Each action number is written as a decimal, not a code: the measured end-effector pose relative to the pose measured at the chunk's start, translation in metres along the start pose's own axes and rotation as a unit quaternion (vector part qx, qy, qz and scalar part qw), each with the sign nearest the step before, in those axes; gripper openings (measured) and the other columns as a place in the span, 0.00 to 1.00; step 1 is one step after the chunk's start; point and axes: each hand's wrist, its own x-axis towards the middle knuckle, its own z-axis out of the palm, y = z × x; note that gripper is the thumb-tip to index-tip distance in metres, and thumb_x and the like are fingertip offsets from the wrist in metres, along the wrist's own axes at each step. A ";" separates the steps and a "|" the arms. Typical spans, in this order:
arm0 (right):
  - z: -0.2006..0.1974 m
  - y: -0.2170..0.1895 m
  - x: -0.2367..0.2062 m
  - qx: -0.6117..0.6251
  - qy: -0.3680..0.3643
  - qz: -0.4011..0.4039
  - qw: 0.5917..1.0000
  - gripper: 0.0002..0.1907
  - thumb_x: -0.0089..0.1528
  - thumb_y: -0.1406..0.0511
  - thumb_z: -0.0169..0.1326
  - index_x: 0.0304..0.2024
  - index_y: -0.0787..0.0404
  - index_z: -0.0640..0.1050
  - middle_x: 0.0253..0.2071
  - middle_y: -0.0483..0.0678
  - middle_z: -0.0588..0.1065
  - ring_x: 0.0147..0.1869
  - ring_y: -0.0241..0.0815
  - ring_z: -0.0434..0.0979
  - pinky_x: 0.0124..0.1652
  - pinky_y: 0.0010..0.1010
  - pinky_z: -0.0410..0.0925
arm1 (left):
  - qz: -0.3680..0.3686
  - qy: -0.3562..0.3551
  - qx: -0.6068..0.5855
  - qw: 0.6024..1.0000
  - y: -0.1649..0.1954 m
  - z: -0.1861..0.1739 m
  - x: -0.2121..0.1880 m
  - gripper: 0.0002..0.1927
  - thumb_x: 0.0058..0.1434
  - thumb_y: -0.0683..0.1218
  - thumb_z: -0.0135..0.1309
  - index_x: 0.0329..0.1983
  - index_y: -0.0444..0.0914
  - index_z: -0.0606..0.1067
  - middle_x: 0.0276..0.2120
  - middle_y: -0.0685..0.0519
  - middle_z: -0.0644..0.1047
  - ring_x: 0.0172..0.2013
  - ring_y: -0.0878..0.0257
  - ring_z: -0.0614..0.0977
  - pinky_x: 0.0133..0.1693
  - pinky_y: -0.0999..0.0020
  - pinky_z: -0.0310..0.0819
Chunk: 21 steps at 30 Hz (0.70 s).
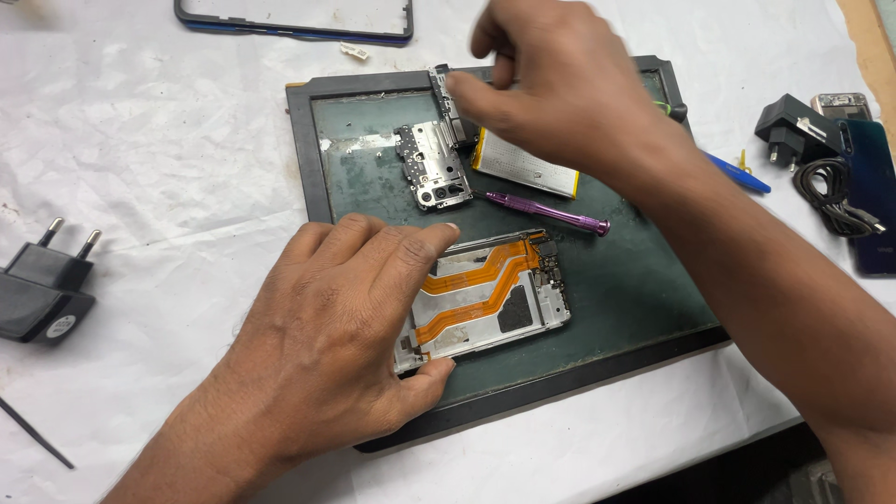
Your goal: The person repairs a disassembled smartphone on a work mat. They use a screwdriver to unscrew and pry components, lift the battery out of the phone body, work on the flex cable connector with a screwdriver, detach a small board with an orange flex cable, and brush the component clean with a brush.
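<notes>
While both hands work over the dark green mat (644, 280), the scene runs so from near to far:

Left hand: the left hand (327, 345) lies palm down, grasping the opened phone frame (495, 294) by its left end, thumb under the near edge and fingers over the far edge.
Phone frame: it lies flat on the mat, orange flex cables (485, 280) showing, stretching rightward from under the left hand.
Screwdriver: a purple screwdriver (546, 212) lies between the two hands.
Circuit board: a metal-shielded board (431, 168) rests just beyond the left fingertips.
Battery: a white, yellow-edged battery (523, 166) sits beneath the right hand.
Right hand: the right hand (560, 89) hovers farthest off, fingers pinched at a small part (442, 79); whether it truly grips, I cannot tell.
</notes>
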 end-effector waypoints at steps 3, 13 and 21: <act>-0.023 0.003 -0.025 0.074 -0.004 0.021 0.997 0.15 0.67 0.60 0.65 0.44 0.67 0.78 0.32 0.47 0.77 0.33 0.35 0.78 0.33 0.28 0.70 | -0.010 -0.014 0.000 1.000 0.000 0.000 0.000 0.46 0.46 0.56 0.65 0.66 0.32 0.66 0.45 0.44 0.77 0.47 0.50 0.76 0.49 0.52 0.67; -0.050 0.005 -0.092 0.167 -0.014 0.139 0.976 0.10 0.67 0.65 0.61 0.45 0.67 0.81 0.31 0.40 0.74 0.32 0.24 0.68 0.31 0.18 0.64 | -0.016 -0.023 -0.007 1.000 -0.004 -0.006 -0.002 0.46 0.47 0.57 0.65 0.67 0.34 0.66 0.43 0.47 0.77 0.49 0.50 0.76 0.50 0.53 0.66; -0.054 0.018 -0.105 0.208 -0.009 0.181 0.961 0.09 0.66 0.66 0.60 0.45 0.66 0.82 0.29 0.41 0.76 0.30 0.23 0.71 0.28 0.17 0.64 | -0.026 -0.017 -0.012 0.999 -0.005 -0.008 -0.005 0.47 0.46 0.61 0.65 0.67 0.34 0.67 0.46 0.45 0.77 0.51 0.48 0.75 0.49 0.51 0.66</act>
